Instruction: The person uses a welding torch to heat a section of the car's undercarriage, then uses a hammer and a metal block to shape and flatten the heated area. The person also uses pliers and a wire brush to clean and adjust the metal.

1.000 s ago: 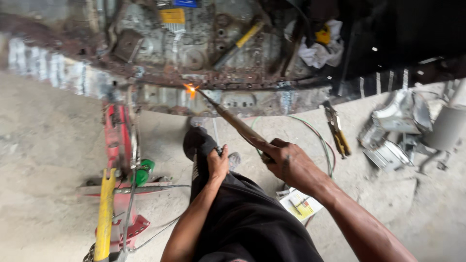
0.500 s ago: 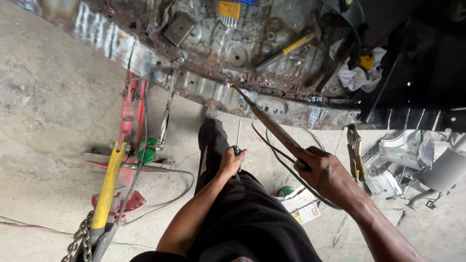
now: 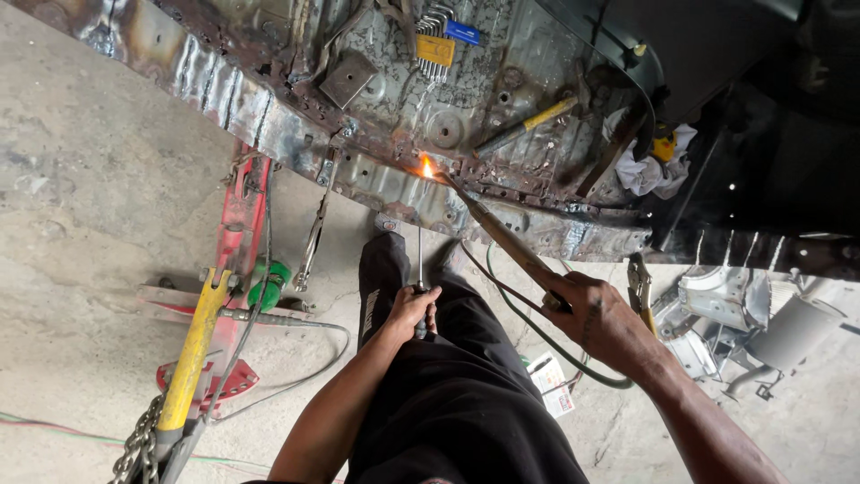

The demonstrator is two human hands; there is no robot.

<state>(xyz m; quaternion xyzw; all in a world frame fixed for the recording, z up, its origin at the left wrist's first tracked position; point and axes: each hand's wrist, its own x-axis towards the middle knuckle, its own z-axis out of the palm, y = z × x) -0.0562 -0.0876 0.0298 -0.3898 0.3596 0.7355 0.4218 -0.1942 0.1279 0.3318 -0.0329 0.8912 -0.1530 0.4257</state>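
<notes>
Concrete floor (image 3: 81, 233) under rusted sill edge (image 3: 394, 193); torch (image 3: 502, 237) in right hand (image 3: 605, 323)

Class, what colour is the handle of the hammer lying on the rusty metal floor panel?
Yellow: the hammer on the floor panel has a yellow handle, seen in the head view.

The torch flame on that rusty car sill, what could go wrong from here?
1. The torch burns at the rusted sill with both hands bare; the left hand holds a thin rod pointing up near the flame, so sparks or heat may burn skin.
2. A white rag lies on the floor pan behind the flame and might catch fire.
3. The hoses trail across the person's lap and could snag.
</notes>
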